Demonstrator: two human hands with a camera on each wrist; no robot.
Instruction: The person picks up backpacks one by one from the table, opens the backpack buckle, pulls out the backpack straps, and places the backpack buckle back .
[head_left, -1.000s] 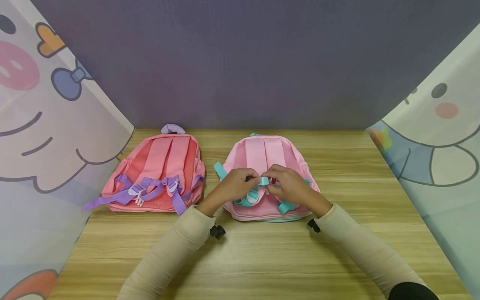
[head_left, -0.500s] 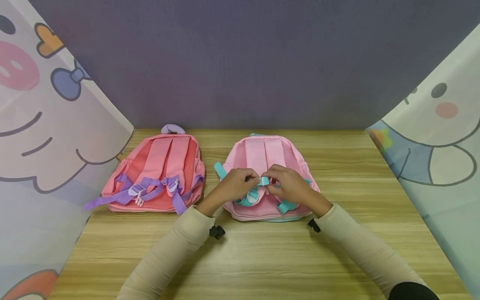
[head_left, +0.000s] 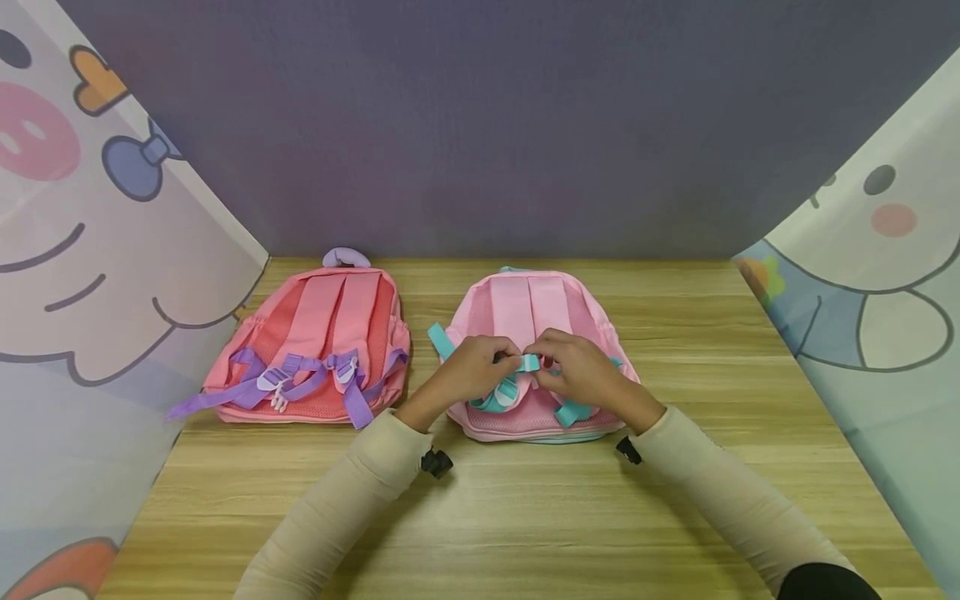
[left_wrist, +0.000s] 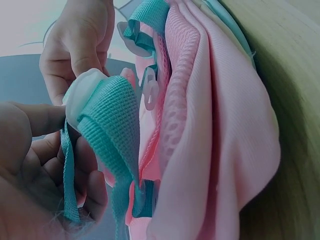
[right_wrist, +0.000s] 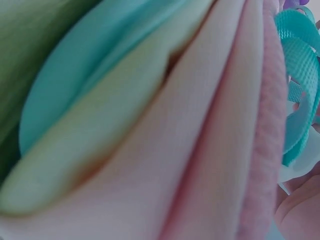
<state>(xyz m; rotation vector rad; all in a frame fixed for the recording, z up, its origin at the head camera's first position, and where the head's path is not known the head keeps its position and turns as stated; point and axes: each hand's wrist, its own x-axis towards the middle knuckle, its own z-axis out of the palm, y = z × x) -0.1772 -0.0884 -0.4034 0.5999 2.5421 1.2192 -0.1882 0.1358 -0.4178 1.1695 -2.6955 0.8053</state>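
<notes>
Wooden table point(head_left: 525, 517): left fingers point(head_left: 508, 365) and right fingers point(head_left: 543, 345) pinch a teal strap point(left_wrist: 111, 107) between them (pink backpack point(head_left: 536, 408) beneath).

1. Head view: from above, faces forward and down over table point(head_left: 525, 525); farthest off, takes in coral backpack point(head_left: 311, 333) and pink backpack point(head_left: 512, 308)
2. Left wrist view: close, rolled sideways, table at right edge; faces across toward right hand point(left_wrist: 82, 42)
3. Right wrist view: nearest, rolled oppositely; pink backpack fills most
4. Wrist views share pink backpack, teal webbing point(left_wrist: 112, 117)

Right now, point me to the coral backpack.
In the head view, the coral backpack lies toward the left of the table, beside but not touching the pink backpack.
</notes>
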